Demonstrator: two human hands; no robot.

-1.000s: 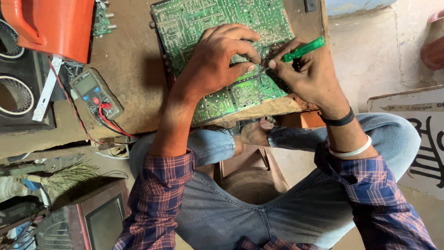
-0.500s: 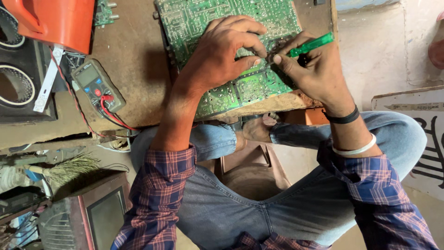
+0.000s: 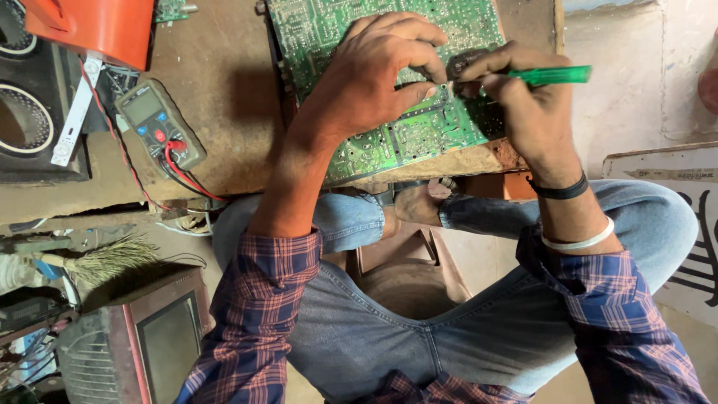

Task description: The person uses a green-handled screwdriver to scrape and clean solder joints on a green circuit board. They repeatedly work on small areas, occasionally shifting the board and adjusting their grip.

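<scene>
A large green circuit board (image 3: pixel 419 131) lies solder side up on a low brown worktable (image 3: pixel 217 97). My left hand (image 3: pixel 374 75) rests on the board with its fingers curled, pressing it down. Just to its right, my right hand (image 3: pixel 523 97) grips a green-handled tool (image 3: pixel 553 75), whose dark front end meets the board near my left fingertips. My crossed legs in jeans sit below the table edge.
A grey multimeter (image 3: pixel 157 123) with red and black leads lies on the table's left part. An orange container (image 3: pixel 97 26) and black speakers (image 3: pixel 30 112) stand at upper left. A small old television (image 3: pixel 157 344) and a brush (image 3: pixel 105 258) lie at lower left.
My right hand has tilted the green tool from slanted to nearly level and shifted slightly right. My left hand stays on the board. The view has drifted a little.
</scene>
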